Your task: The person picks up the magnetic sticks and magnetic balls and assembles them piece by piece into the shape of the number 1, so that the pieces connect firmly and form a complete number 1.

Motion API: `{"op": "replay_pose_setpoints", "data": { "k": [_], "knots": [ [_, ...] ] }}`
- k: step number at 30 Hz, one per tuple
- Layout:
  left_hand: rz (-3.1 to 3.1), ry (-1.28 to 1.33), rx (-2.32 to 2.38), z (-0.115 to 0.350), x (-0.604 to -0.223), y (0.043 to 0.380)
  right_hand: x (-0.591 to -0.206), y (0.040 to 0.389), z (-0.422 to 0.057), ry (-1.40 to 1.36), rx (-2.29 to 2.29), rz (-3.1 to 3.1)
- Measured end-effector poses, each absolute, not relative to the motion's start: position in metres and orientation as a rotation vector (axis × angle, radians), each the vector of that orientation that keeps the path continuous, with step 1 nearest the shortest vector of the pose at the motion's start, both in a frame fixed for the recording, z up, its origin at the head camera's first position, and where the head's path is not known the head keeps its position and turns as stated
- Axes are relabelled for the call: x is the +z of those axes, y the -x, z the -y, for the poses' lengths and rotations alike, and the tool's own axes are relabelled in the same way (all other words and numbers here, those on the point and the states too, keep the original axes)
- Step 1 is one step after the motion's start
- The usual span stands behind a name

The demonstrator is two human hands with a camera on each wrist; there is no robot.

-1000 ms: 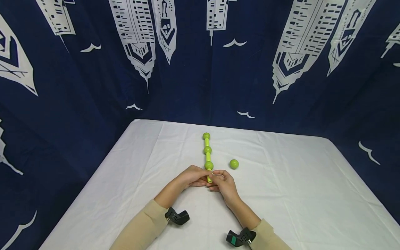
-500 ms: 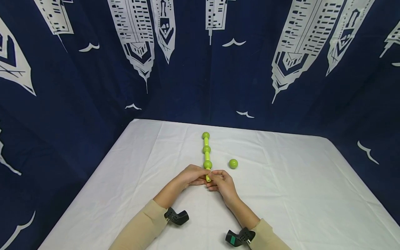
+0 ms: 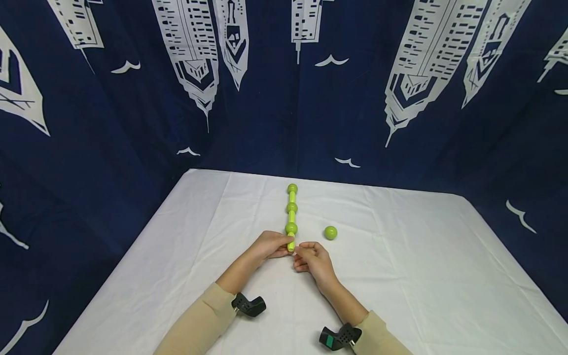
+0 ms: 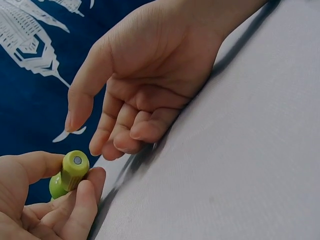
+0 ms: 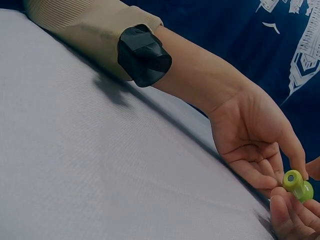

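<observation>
A chain of lime-green balls and short yellow-green rods (image 3: 291, 217) runs straight away from me over the white cloth. Its nearest rod (image 3: 290, 245) is pinched between the thumb and fingers of my left hand (image 3: 271, 243). A round grey disc (image 4: 77, 160) shows in the rod's near end face. My right hand (image 3: 316, 261) is close by on the right, its fingers loosely bent and holding nothing; the left wrist view shows this right hand (image 4: 150, 85) with thumb and fingers apart. In the right wrist view the rod (image 5: 295, 184) overlaps the fingertips of both hands.
One loose green ball (image 3: 330, 232) lies to the right of the chain. The table has a white cloth (image 3: 421, 276); a dark blue curtain (image 3: 275, 133) with white building prints hangs behind it. A black device (image 3: 248, 304) sits on each wrist.
My left hand has moved the chain slightly away and to the left. The fingers of my right hand have come off the near rod and now sit apart from it.
</observation>
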State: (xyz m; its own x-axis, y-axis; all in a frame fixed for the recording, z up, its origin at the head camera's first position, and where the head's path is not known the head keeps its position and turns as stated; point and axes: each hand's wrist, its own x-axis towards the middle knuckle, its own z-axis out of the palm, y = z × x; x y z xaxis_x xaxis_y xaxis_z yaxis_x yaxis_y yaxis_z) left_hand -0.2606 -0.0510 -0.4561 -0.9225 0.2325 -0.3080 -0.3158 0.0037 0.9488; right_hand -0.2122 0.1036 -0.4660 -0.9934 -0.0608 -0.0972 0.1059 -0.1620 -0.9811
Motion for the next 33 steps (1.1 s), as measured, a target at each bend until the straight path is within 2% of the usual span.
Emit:
{"op": "replay_pose_setpoints", "data": {
  "k": [17,25,33],
  "knots": [
    [-1.972,0.072,1.936,0.053,-0.458,0.263,-0.463,0.213,-0.103,-0.065,-2.328,-2.008],
    [-2.014,0.102,1.917,0.051,-0.456,0.263,-0.439,0.215,-0.113,-0.009,-2.34,-2.113],
    [-2.011,0.131,1.884,0.05,-0.458,0.262,-0.422,0.226,-0.143,-0.004,-2.323,-2.253]
  ]
}}
